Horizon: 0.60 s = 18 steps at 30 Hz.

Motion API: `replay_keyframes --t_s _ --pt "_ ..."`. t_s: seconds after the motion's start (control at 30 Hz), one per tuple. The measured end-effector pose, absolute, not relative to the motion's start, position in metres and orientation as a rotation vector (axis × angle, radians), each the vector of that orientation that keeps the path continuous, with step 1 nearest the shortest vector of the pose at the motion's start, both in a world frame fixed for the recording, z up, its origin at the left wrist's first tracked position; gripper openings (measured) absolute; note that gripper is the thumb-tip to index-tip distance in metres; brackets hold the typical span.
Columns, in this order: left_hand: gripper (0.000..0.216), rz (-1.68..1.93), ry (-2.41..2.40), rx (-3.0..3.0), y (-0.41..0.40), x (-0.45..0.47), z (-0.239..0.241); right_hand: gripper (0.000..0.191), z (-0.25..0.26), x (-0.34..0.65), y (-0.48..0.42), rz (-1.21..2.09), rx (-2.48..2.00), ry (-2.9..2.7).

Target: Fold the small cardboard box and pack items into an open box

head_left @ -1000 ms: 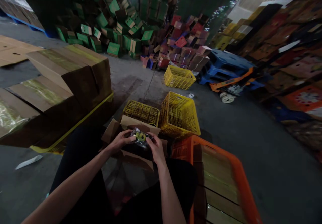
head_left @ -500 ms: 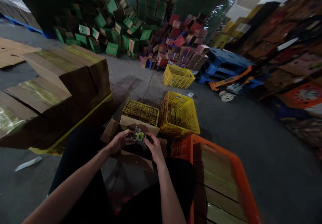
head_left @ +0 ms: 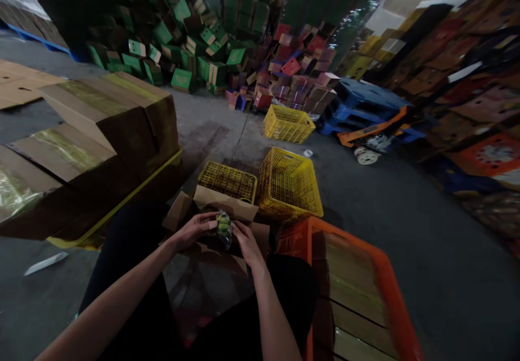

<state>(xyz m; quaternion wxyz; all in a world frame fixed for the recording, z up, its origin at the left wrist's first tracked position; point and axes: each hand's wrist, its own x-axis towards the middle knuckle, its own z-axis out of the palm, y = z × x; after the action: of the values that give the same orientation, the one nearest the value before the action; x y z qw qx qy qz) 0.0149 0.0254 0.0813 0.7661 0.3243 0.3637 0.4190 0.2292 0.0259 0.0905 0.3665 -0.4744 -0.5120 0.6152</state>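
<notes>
Both hands [head_left: 221, 236] hold wrapped packet [head_left: 223, 227] upright; long axis vertical.

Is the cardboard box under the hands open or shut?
Open. The box has its flaps spread outward; the left hand and right hand hold a packet over it.

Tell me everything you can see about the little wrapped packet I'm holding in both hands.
The small packet is yellow-green inside shiny, crinkled clear wrap, plastic by its look. It stands roughly on end, pinched between the left hand and right hand above the open cardboard box. Any print is too dark to read.
</notes>
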Motion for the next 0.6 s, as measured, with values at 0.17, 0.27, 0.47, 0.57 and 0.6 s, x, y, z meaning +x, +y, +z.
replay_keyframes --t_s 0.17,0.27,0.47,0.57,0.6 --pt "0.05 0.929 0.753 0.698 0.023 0.016 0.085 0.033 0.087 0.229 0.029 1.528 -1.228 -1.45" --pt "0.051 0.937 0.8 0.717 0.022 0.018 0.084 0.029 0.087 0.23 0.033 1.395 -1.263 -1.496" --pt "0.058 0.999 0.866 0.812 0.028 0.02 0.072 0.037 0.094 0.23 0.031 1.422 -1.28 -1.362" --pt "0.058 0.972 0.908 0.869 0.028 0.019 0.068 0.04 0.1 0.227 0.028 1.515 -1.215 -1.278" --pt "0.059 0.956 0.909 0.894 0.028 0.018 0.068 0.039 0.101 0.226 0.028 1.549 -1.186 -1.269"
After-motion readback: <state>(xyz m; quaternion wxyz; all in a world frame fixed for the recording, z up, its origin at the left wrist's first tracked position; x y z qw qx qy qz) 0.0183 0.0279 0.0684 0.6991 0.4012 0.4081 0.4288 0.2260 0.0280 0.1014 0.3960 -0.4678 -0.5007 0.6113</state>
